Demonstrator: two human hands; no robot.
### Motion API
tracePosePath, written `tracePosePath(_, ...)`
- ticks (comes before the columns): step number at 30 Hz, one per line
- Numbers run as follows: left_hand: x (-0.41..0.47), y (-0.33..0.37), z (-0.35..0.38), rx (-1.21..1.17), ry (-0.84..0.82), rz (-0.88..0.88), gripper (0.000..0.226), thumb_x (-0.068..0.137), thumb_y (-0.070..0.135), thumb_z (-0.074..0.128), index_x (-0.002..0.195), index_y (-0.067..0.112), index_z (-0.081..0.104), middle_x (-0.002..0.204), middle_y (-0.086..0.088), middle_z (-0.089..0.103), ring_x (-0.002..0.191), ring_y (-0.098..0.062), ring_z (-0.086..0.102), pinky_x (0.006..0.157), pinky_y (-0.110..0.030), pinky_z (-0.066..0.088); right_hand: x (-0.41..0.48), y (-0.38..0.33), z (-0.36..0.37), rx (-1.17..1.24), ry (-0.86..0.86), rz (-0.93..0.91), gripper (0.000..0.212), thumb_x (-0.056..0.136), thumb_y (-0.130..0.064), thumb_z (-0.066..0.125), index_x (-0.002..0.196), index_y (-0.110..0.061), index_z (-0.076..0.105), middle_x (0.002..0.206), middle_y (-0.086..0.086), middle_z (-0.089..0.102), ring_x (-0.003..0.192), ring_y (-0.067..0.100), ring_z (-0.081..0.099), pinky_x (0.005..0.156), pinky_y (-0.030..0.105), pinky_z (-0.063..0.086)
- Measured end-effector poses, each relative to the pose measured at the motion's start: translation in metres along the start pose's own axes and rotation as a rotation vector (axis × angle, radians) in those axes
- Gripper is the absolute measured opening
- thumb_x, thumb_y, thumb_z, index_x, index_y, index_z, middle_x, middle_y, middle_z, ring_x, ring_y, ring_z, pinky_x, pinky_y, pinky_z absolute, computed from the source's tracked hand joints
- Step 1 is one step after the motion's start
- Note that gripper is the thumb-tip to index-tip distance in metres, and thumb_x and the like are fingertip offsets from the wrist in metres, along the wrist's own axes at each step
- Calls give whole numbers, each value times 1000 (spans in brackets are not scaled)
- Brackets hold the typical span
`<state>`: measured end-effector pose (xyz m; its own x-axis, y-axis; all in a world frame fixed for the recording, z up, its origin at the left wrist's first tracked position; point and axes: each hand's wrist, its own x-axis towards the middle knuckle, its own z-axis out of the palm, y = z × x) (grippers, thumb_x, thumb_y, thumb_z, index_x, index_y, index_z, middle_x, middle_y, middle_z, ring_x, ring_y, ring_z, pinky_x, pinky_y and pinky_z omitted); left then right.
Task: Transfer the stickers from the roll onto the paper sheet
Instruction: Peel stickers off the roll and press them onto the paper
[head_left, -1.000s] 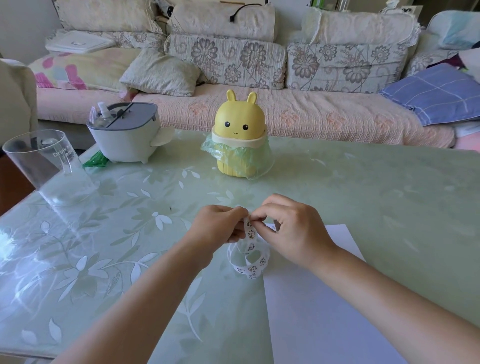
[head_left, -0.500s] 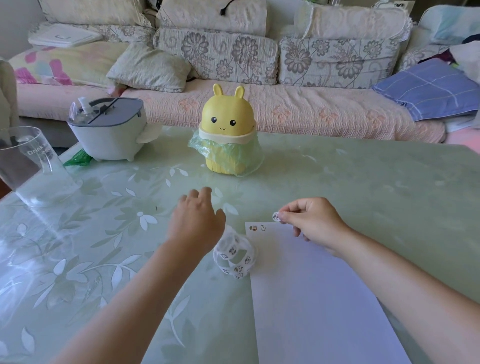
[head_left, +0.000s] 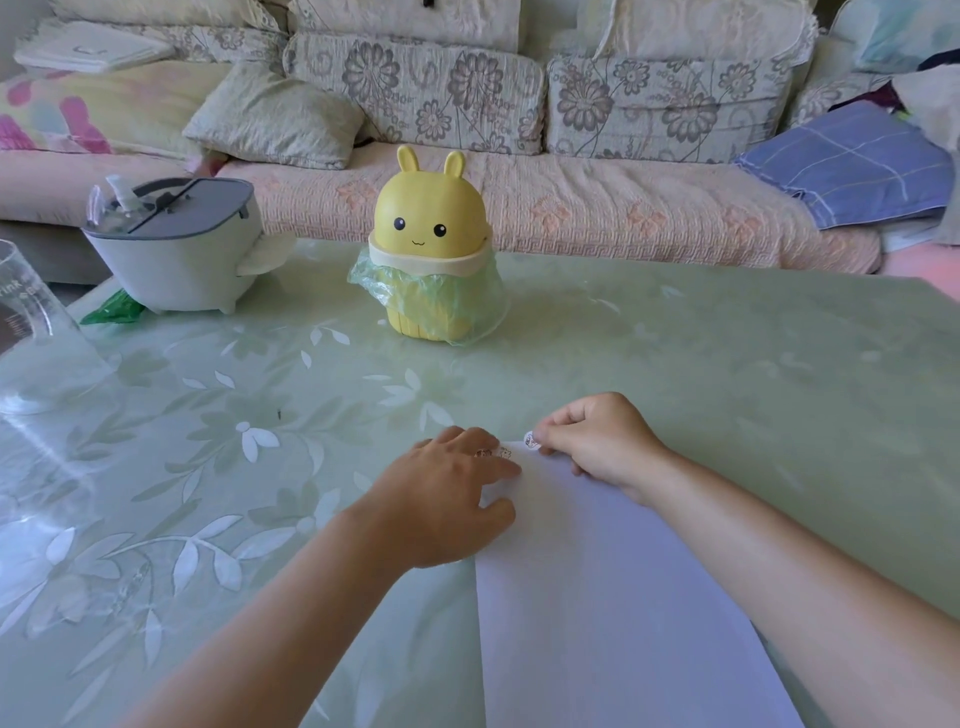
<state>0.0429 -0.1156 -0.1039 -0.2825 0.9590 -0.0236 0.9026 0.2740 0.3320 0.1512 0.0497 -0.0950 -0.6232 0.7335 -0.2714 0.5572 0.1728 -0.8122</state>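
A white paper sheet (head_left: 613, 597) lies on the green glass table (head_left: 727, 374) in front of me. Two small stickers (head_left: 497, 453) sit at its far left corner. My right hand (head_left: 597, 441) pinches one round sticker (head_left: 530, 439) just above the sheet's far edge. My left hand (head_left: 447, 499) lies flat with spread fingers on the sheet's far left corner, next to the stuck stickers. The sticker roll is out of sight, hidden under my left hand or arm.
A yellow bunny-shaped bin (head_left: 430, 254) with a green bag stands at the table's middle back. A grey-white appliance (head_left: 174, 249) sits back left, a clear plastic cup (head_left: 31, 343) at the left edge. A sofa with cushions runs behind the table.
My hands separated from the roll. The right hand carried a peeled sticker to the sheet's far edge; the left hand moved right onto the sheet's corner, covering the roll.
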Motion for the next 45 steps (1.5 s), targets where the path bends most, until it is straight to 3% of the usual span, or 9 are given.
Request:
tracePosePath(9, -2, -3, 9, -70, 19, 14, 45, 90, 44, 49, 135, 42, 50, 137, 11, 35, 129, -11, 30, 104, -33, 39, 4, -3, 5, -157, -31, -27, 7, 77, -23, 75, 72, -19, 76, 79, 2, 77, 43, 9, 49, 48, 17, 41)
tracePosePath(15, -4, -4, 11, -73, 20, 27, 45, 92, 44, 50, 137, 41, 47, 138, 11, 34, 129, -9, 29, 103, -34, 41, 7, -5, 8, -198, -5, -26, 10, 75, -21, 76, 66, -20, 76, 53, -11, 65, 37, 1, 48, 46, 15, 38)
tracePosePath(21, -3, -4, 12, -64, 25, 21, 46, 91, 47, 49, 137, 41, 46, 139, 12, 34, 131, -9, 28, 103, -35, 41, 6, -8, 9, -238, 8, -15, 9, 74, -21, 75, 66, -21, 77, 48, -14, 62, 40, 0, 50, 46, 14, 37)
tracePosePath(27, -3, -1, 12, -38, 64, 15, 53, 90, 47, 46, 141, 37, 39, 135, 13, 37, 127, -10, 31, 102, -32, 40, 4, -12, 14, -354, 56, -19, 9, 73, -20, 71, 68, -23, 77, 65, -9, 72, 67, 8, 69, 55, 18, 50)
tracePosePath(35, 2, 6, 16, 25, 103, -18, 50, 90, 50, 42, 138, 37, 43, 127, 11, 38, 121, -12, 33, 99, -26, 34, 5, -18, 20, -550, 109, -46, 12, 72, -20, 67, 74, -21, 79, 75, -3, 75, 76, 19, 72, 67, 28, 61)
tracePosePath(38, 4, 8, 16, 35, 104, -29, 48, 90, 50, 40, 135, 36, 45, 125, 10, 39, 118, -12, 35, 98, -27, 35, 2, -18, 18, -626, 137, -63, 9, 74, -30, 71, 79, -26, 78, 80, -7, 74, 80, 19, 70, 66, 25, 56)
tracePosePath(41, 5, 9, 16, 32, 106, -40, 48, 90, 50, 40, 135, 34, 46, 123, 10, 40, 116, -13, 36, 98, -28, 36, -6, -9, 14, -645, 206, -152, 23, 80, -45, 72, 97, -29, 72, 93, -14, 67, 95, 17, 66, 69, 24, 44)
tracePosePath(45, 6, 10, 15, 38, 112, -41, 50, 89, 51, 41, 136, 33, 45, 123, 10, 40, 116, -13, 35, 98, -27, 35, -16, 10, 4, -689, 150, -377, 27, 93, -37, 57, 119, -34, 65, 109, -11, 63, 105, 15, 61, 74, 24, 40)
